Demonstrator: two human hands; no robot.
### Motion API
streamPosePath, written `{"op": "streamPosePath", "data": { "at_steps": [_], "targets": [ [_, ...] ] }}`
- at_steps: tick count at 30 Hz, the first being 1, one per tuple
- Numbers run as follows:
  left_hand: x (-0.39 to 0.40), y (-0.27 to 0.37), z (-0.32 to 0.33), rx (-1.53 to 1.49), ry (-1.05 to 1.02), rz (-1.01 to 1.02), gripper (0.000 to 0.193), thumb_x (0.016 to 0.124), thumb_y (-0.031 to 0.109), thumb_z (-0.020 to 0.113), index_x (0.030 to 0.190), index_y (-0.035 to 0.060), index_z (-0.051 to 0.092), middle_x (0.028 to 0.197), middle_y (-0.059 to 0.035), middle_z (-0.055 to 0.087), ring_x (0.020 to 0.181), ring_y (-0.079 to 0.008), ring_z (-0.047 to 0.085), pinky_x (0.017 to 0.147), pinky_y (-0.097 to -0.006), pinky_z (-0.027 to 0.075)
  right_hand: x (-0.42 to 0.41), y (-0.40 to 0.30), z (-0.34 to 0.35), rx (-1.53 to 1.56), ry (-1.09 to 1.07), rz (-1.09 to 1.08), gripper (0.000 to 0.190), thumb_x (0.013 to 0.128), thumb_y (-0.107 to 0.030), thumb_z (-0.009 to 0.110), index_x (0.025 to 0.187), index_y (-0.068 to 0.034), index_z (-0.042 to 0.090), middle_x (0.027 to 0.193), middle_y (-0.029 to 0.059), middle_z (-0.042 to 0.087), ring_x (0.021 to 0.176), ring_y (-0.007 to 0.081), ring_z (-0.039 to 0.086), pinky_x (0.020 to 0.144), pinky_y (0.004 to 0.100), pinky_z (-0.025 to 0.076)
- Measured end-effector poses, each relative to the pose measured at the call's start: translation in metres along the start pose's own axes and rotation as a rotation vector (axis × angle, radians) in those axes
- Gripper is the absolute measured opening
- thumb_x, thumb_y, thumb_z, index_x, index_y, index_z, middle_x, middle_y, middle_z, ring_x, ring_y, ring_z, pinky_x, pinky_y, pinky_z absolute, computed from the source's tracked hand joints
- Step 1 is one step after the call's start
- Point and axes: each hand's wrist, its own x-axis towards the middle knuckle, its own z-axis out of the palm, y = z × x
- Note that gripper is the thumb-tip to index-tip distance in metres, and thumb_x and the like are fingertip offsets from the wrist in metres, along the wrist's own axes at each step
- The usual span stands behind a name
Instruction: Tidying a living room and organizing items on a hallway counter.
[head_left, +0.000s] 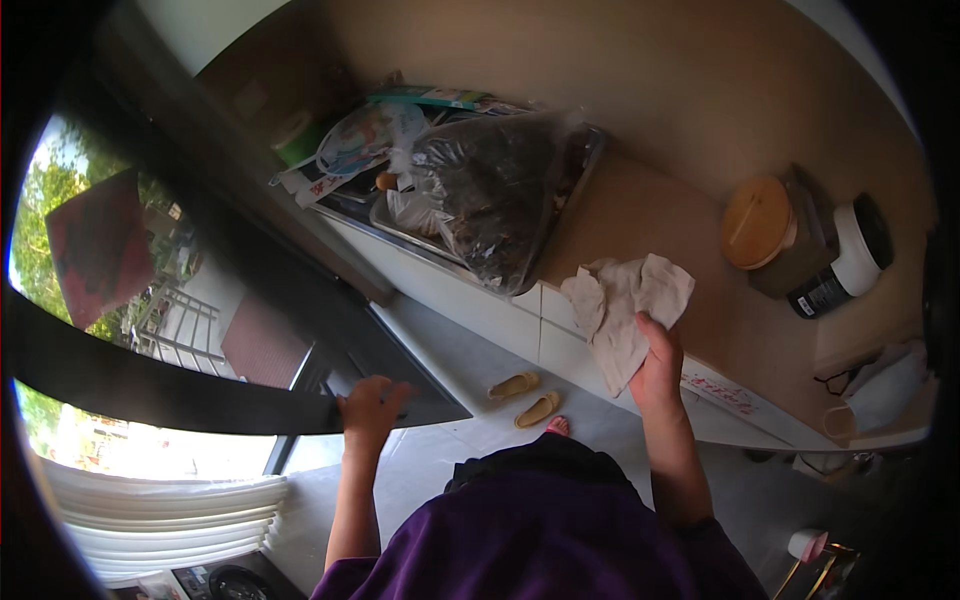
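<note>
My right hand (658, 360) grips a crumpled beige cloth (626, 307) in front of the wooden shelf, thumb on top. The cloth hangs over the shelf's front edge, and I cannot tell if it touches it. My left hand (371, 409) is at the edge of a dark-framed glass door (427, 409). Its fingertips are blurred, so whether it grasps the door is unclear. On the shelf (645, 202) beyond the cloth lies a dark-filled clear plastic bag (487, 180) on a metal tray (574, 202).
A hand fan (375, 135) and green tape roll (296, 139) lie left of the bag. Rightward are a wooden-lidded jar (757, 221), a white-and-black container (855, 247) and a face mask (889, 390). Tan shoes (537, 409) stand on the floor. A white blind (172, 517) is lower left.
</note>
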Motion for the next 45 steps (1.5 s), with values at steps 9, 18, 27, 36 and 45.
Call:
{"op": "streamPosePath", "data": {
  "at_steps": [9, 18, 27, 36, 45],
  "targets": [
    [0.100, 0.128, -0.025, -1.029, 0.137, 0.065, 0.061, 0.090, 0.044, 0.058, 0.124, -0.0050, 0.050, 0.114, -0.0159, 0.059, 0.106, -0.0228, 0.056, 0.089, -0.0323, 0.043, 0.014, -0.020, -0.033, 0.071, 0.024, -0.005, 0.058, 0.084, -0.006, 0.050, 0.140, -0.002, 0.032, 0.136, 0.0123, 0.044, 0.128, 0.0272, 0.042, 0.108, 0.0411, 0.032],
    [0.167, 0.160, 0.002, -1.206, -0.017, -0.001, 0.072, 0.078, 0.048, 0.073, 0.120, -0.0020, 0.044, 0.097, -0.0062, 0.056, 0.072, -0.0092, 0.052, 0.056, -0.0225, 0.038, -0.038, -0.055, -0.089, 0.019, 0.237, -0.204, 0.056, 0.087, -0.012, 0.051, 0.139, -0.001, 0.034, 0.138, 0.0135, 0.045, 0.128, 0.0281, 0.042, 0.108, 0.0423, 0.032],
    [0.165, 0.165, -0.002, -1.612, 0.026, 0.195, 0.055, 0.082, 0.007, 0.071, 0.126, -0.0014, 0.039, 0.117, -0.0149, 0.057, 0.102, -0.0212, 0.058, 0.090, -0.0317, 0.047, -0.063, -0.039, -0.075, -0.064, 0.379, -0.289, 0.055, 0.090, -0.017, 0.049, 0.139, 0.000, 0.033, 0.138, 0.0140, 0.044, 0.128, 0.0288, 0.043, 0.107, 0.0429, 0.033],
    [0.116, 0.184, -0.023, -1.766, -0.162, 0.366, 0.056, 0.084, -0.002, 0.064, 0.132, 0.0052, 0.036, 0.122, -0.0071, 0.050, 0.111, -0.0163, 0.052, 0.095, -0.0301, 0.042, -0.050, -0.024, -0.055, -0.073, 0.408, -0.283, 0.054, 0.090, -0.017, 0.049, 0.139, 0.001, 0.034, 0.137, 0.0149, 0.045, 0.127, 0.0301, 0.044, 0.107, 0.0437, 0.034],
    [0.125, 0.284, 0.047, -1.531, -0.433, 0.646, 0.052, 0.086, 0.003, 0.065, 0.128, 0.0025, 0.037, 0.125, -0.0063, 0.046, 0.116, -0.0142, 0.044, 0.101, -0.0283, 0.034, -0.073, -0.021, -0.047, -0.108, 0.480, -0.313, 0.055, 0.090, -0.019, 0.050, 0.139, 0.000, 0.033, 0.137, 0.0153, 0.045, 0.127, 0.0310, 0.044, 0.106, 0.0455, 0.034]
  ]
}}
